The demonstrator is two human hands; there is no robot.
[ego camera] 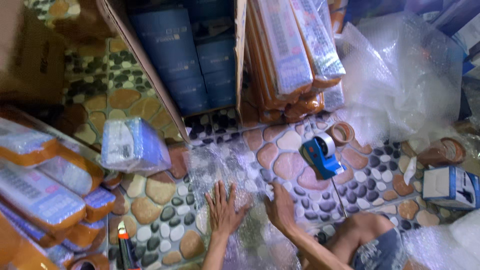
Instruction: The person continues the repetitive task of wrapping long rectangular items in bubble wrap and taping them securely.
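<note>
Blue tape dispenser (320, 156) lies just beyond both hands, left hand (223, 206), right hand (281, 206).

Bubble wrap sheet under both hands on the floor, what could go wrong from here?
1. The utility knife lies close beside the left hand; a sideways reach might brush it.
2. The tape dispenser sits just beyond the right hand, where its cutting edge could snag the bubble wrap sheet.

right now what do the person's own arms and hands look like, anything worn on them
Both arms are bare to the bottom edge of the picture, with no sleeves in view. The left hand and right hand wear no gloves, and no rings, watch or bracelet show. Near the right arm, a knee comes out of blue patterned shorts.
</note>
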